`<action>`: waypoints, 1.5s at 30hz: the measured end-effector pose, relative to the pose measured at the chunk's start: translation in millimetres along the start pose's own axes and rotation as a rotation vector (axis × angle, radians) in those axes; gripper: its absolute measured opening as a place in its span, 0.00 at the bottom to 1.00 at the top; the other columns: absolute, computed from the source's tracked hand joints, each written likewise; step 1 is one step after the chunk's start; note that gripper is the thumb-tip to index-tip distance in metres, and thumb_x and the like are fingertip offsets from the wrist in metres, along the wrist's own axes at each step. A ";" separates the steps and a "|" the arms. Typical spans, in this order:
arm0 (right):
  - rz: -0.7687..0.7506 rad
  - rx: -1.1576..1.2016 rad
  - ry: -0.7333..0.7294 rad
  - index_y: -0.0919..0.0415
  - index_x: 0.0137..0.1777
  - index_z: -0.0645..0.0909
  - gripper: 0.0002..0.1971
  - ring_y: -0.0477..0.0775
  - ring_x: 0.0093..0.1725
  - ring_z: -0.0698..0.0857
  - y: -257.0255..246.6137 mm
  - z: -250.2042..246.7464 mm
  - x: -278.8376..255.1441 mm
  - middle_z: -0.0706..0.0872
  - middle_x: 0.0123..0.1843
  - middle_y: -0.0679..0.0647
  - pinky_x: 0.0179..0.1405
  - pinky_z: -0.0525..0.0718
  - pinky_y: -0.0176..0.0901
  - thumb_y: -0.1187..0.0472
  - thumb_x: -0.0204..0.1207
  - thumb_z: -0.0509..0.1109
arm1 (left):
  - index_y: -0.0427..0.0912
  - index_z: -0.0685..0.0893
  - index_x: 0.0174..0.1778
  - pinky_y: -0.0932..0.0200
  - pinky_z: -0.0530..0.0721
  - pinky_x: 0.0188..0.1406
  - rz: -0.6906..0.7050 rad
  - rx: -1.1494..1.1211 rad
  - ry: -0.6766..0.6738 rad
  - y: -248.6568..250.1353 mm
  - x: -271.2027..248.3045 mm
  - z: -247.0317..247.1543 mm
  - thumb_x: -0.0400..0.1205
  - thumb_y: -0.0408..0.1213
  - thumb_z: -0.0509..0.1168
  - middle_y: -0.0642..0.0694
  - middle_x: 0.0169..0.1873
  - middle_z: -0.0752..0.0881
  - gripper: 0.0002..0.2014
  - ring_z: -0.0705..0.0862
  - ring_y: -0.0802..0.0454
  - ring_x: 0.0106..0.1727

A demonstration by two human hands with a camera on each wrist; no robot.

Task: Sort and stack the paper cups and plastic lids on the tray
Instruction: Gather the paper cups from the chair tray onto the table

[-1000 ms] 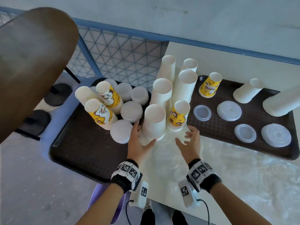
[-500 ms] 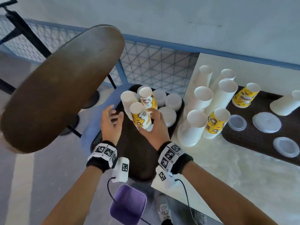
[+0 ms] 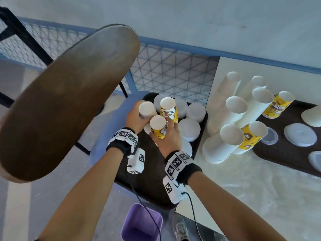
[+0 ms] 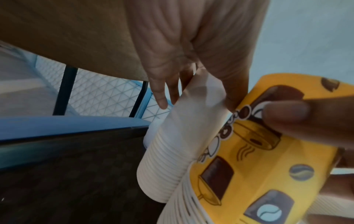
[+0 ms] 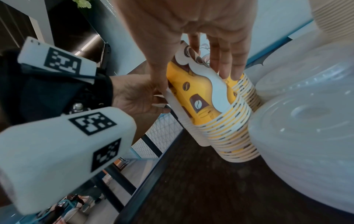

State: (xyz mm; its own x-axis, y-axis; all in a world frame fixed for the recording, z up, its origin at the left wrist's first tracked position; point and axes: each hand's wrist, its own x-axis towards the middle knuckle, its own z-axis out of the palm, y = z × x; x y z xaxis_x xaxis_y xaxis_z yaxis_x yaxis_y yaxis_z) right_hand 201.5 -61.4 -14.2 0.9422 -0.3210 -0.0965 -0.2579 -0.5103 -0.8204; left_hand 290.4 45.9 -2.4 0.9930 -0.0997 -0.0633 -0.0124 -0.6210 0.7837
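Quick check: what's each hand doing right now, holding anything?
Left hand: gripping the plain white cup stack.
Right hand: gripping the near yellow printed cup stack.

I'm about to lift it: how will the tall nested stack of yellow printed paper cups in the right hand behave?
The stack of yellow printed paper cups is tall and narrow, so probably tippy. Thin paper walls may dent under the right hand. Its many nested rims suggest that cups could slide apart if it is lifted by the top.
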 end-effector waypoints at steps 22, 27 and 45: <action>-0.113 -0.004 -0.234 0.54 0.68 0.70 0.34 0.56 0.61 0.79 15.5 14.3 -59.4 0.78 0.63 0.56 0.56 0.81 0.46 0.51 0.62 0.79 | 0.47 0.67 0.74 0.48 0.74 0.70 -0.162 -0.069 0.022 -70.3 -103.3 -43.7 0.60 0.50 0.77 0.50 0.67 0.75 0.46 0.74 0.50 0.69; 0.000 0.014 -0.291 0.54 0.70 0.67 0.38 0.54 0.63 0.79 30.7 29.2 -58.3 0.78 0.65 0.54 0.59 0.81 0.47 0.54 0.60 0.81 | 0.49 0.64 0.74 0.43 0.73 0.71 -0.340 -0.141 0.003 -91.2 -117.5 -17.5 0.53 0.57 0.79 0.46 0.69 0.78 0.53 0.77 0.46 0.69; 0.091 0.146 -0.381 0.47 0.68 0.67 0.38 0.51 0.64 0.79 52.8 33.8 -79.4 0.80 0.64 0.50 0.62 0.78 0.40 0.59 0.59 0.80 | 0.47 0.63 0.74 0.41 0.78 0.66 -0.394 -0.122 0.080 -107.7 -130.8 4.6 0.48 0.65 0.75 0.44 0.65 0.81 0.58 0.80 0.44 0.65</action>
State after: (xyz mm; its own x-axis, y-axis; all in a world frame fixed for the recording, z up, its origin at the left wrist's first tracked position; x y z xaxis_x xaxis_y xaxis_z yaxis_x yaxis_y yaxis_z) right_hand 120.3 -35.9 -68.9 0.9357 -0.0276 -0.3517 -0.3369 -0.3660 -0.8675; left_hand 161.3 122.2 -81.4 0.9252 0.1908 -0.3281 0.3791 -0.5023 0.7771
